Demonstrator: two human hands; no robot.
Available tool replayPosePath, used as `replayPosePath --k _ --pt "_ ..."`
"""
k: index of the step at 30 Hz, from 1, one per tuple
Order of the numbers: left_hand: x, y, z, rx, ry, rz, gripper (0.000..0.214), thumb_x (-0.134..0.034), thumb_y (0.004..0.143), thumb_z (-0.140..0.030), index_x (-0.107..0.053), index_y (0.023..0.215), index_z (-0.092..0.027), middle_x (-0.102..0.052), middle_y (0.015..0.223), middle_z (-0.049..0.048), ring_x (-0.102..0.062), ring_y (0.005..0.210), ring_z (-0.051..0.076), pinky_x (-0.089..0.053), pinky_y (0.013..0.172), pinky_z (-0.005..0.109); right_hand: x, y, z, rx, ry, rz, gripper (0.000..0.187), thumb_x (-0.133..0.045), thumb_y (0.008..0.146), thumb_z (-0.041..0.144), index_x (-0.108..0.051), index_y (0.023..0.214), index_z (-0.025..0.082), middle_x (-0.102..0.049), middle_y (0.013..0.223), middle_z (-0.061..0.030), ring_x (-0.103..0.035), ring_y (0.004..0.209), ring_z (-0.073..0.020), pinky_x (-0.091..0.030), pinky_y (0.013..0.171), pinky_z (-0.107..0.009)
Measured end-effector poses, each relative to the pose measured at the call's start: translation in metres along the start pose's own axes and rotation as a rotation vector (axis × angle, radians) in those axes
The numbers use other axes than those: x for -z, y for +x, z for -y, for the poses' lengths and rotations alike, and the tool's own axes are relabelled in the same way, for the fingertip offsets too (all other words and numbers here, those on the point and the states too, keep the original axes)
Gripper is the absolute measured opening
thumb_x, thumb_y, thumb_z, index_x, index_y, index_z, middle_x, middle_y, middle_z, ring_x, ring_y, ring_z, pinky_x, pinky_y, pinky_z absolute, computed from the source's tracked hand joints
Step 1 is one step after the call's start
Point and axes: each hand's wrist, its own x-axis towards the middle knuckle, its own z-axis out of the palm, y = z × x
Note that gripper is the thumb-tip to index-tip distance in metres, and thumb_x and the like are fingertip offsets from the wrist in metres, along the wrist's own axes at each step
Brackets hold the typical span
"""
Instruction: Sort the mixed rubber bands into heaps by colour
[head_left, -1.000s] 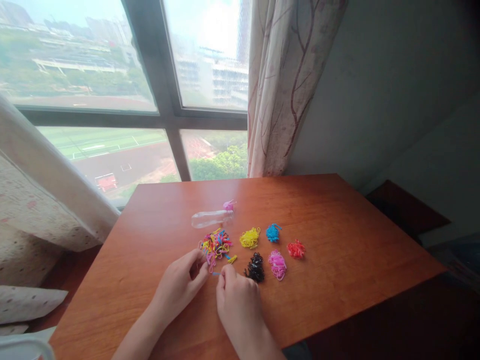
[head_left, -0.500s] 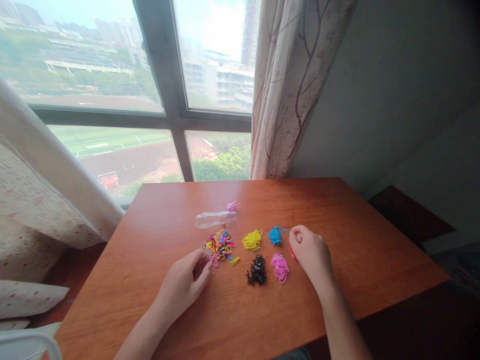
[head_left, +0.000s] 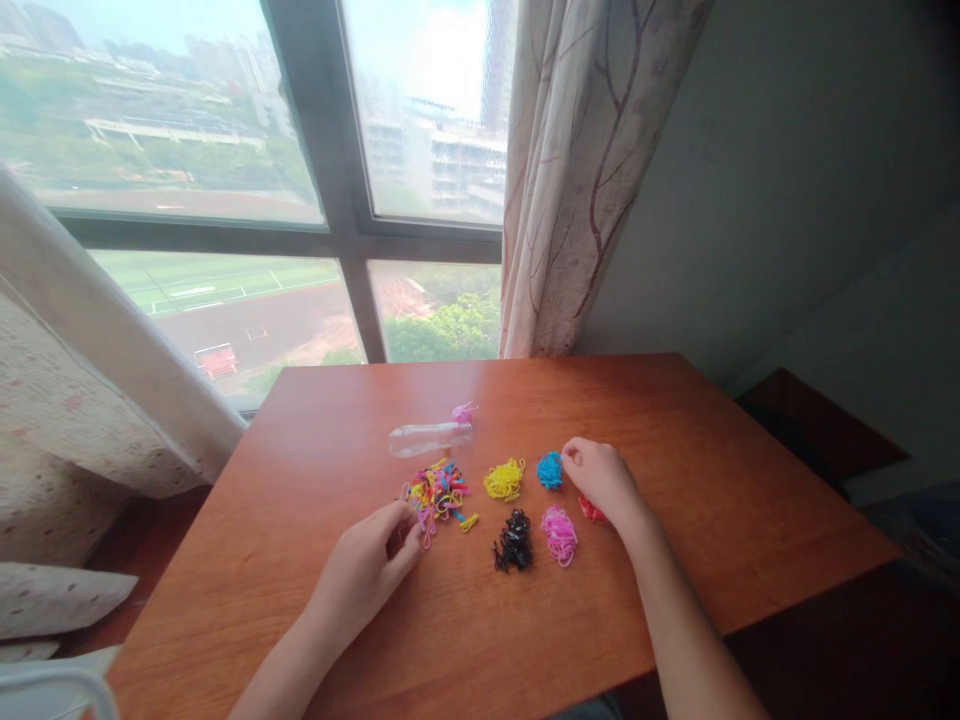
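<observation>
Blue band pile (head_left: 549,470): roundish clump | right hand (head_left: 604,481) grip pinched beside it | left hand (head_left: 366,572) grip apart

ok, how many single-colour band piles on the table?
5: yellow pile, blue pile and red pile in the far row, the red partly under the right hand; black pile and pink pile nearer.

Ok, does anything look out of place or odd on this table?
The clear bottle lies on its side beyond the mixed pile, nothing visibly spilled from it. One yellow band sits loose at that pile's near edge, apart from the yellow pile. Nothing else stands out.
</observation>
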Motion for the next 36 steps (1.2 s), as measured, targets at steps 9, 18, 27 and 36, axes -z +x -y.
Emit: replayPosePath --k 9,18,27,36 --pt "0.003 0.000 -0.003 0.010 -0.011 -0.022 0.023 -0.044 0.093 -0.032 -0.060 0.081 -0.020 -0.060 0.065 -0.0029 -0.054 0.058 0.013 -0.041 0.058 0.022 0.010 -0.030 0.013 0.084 0.114 -0.033 0.019 -0.053 0.092 0.028 -0.071 0.098 0.025 -0.071 0.074 0.0004 -0.066 0.070 -0.0171 -0.037 0.061 -0.023" --pt "0.008 -0.001 -0.004 0.085 0.037 -0.105 0.022 -0.047 0.092 -0.036 -0.063 0.093 -0.021 -0.060 0.064 -0.0039 -0.055 0.056 0.014 -0.041 0.057 0.024 -0.011 -0.099 0.066 0.392 0.385 -0.093 0.036 -0.038 0.092 0.015 -0.070 0.107 0.022 -0.074 0.087 -0.0041 -0.069 0.080 -0.0185 -0.042 0.071 -0.025" --pt "0.004 -0.010 -0.014 -0.012 0.221 -0.017 0.017 -0.046 0.093 -0.031 -0.060 0.088 -0.023 -0.064 0.072 -0.0021 -0.060 0.063 0.014 -0.041 0.060 0.024 -0.051 -0.150 0.105 0.533 0.401 -0.015 0.032 -0.043 0.078 0.005 -0.066 0.093 0.022 -0.070 0.075 0.0005 -0.066 0.070 -0.0159 -0.038 0.064 -0.024" --pt "-0.003 -0.010 -0.022 -0.052 0.432 0.038 0.014 -0.045 0.094 -0.028 -0.057 0.089 -0.024 -0.070 0.084 0.0019 -0.067 0.076 0.020 -0.043 0.064 0.027 -0.064 -0.158 0.106 0.551 0.382 -0.047 0.027 -0.045 0.074 0.004 -0.061 0.086 0.021 -0.067 0.072 0.0005 -0.063 0.068 -0.0154 -0.038 0.063 -0.022"
